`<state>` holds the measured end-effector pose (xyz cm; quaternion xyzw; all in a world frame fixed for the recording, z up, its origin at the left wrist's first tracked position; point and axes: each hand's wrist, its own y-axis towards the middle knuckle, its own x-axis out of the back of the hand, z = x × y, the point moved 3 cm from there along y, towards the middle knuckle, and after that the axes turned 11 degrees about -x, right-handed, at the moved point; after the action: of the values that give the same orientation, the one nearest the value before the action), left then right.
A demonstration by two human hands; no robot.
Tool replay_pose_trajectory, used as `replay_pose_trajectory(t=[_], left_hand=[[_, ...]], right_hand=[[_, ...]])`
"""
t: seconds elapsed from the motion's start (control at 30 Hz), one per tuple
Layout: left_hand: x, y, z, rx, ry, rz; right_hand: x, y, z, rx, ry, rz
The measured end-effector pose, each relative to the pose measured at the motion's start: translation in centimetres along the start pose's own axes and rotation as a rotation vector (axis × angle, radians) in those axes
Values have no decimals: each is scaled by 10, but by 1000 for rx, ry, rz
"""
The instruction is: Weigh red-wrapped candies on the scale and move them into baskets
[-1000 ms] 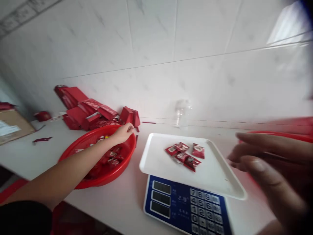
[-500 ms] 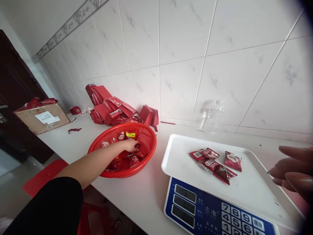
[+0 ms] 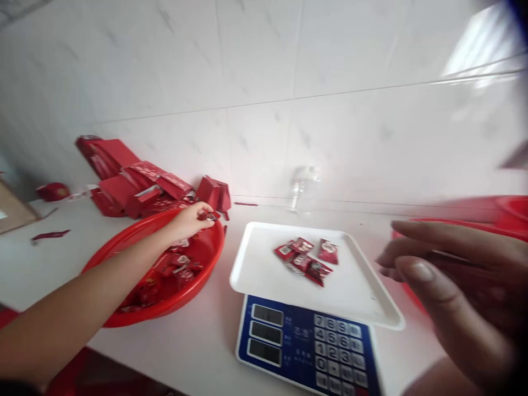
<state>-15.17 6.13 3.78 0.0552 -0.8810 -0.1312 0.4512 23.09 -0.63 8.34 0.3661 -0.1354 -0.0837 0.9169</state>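
Left hand (image 3: 192, 221) pinches a wrapped sweet (image 3: 213, 215) above the red basket (image 3: 181, 303), a narrow grip suiting something small; the rimmed scale tray (image 3: 256, 265) likely keeps packets (image 3: 304, 262) contained. Right hand (image 3: 454, 308) half-curled, contents indiscernible.

A tiled wall (image 3: 256, 55) fills most of the background, its glossy pale-grey surface flecked with short, darker marbled streaks. One long seam (image 3: 264, 103) crosses it, rising gently toward the right, while fainter upright joints divide the tiles; the whole surface is slightly blurred. A grey band (image 3: 20, 11) cuts across the upper left corner. At the upper right, a bright, striped reflection (image 3: 474, 44) shines on the tiles, and the wall dims toward the far left. A faint pink cast tints the lower tiles at right. The white counter (image 3: 198, 341) runs along the wall's foot, with dim reddish shadow below its front edge.
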Motion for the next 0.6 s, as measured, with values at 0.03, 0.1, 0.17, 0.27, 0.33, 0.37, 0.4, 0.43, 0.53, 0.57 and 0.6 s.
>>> replay_pose_trajectory(t=[0.03,0.1,0.17,0.27,0.33,0.37,0.4,0.43,0.53,0.57,0.6], left_hand=[[-5,4,-14,-42,-38,-17],[-23,11,-41,-140,-123,4],[-50,16,-65,-226,-152,107],[-93,22,-92,-269,-91,240],[-116,27,-105,-277,-58,262],[-126,29,-110,-282,-50,265],[-135,32,-114,-287,-38,271],[-144,33,-118,-292,-24,282],[-165,37,-129,-302,19,335],[-171,38,-133,-313,39,369],[-176,38,-137,-331,65,414]], right_hand=[[3,1,5,-13,-27,-3],[8,2,14,-1,-25,-26],[12,2,19,36,17,-52],[17,2,20,77,52,-43],[19,2,19,106,77,-11],[20,2,19,118,88,2],[20,2,19,126,98,15],[21,2,18,130,105,24],[21,2,17,132,114,32],[21,2,17,137,113,35],[20,3,17,141,112,40]])
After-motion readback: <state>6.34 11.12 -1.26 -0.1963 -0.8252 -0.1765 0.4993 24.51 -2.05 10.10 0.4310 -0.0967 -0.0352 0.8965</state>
